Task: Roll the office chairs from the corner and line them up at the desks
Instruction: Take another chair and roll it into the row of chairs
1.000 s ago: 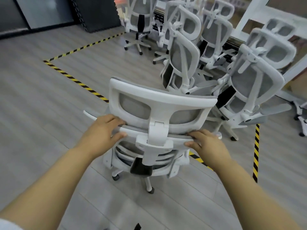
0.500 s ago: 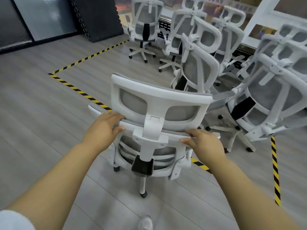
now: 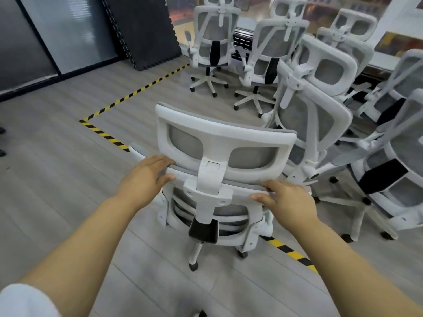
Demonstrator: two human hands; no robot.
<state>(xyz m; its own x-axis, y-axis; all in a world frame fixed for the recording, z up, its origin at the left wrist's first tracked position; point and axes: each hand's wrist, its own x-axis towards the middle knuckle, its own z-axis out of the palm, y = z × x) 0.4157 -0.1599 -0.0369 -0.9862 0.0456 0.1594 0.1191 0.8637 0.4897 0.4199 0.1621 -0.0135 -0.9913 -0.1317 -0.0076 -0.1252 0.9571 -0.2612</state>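
A white office chair (image 3: 219,143) with grey mesh stands right in front of me, its back toward me, astride the yellow-black floor tape (image 3: 290,251). My left hand (image 3: 146,177) grips the left top edge of the backrest just under the headrest. My right hand (image 3: 286,200) grips the right top edge, thumb on the near face. Its castors rest on the grey floor.
Several more white chairs crowd the taped corner: one close on the right (image 3: 306,115), another at far right (image 3: 393,170), two further back (image 3: 212,42). Black foam mats (image 3: 142,30) lean on the wall. Glass partition at left; grey floor spreads left and near me.
The chair and my hands have rolled back toward me and left, away from the cluster. The other chairs now lie further off to the right.
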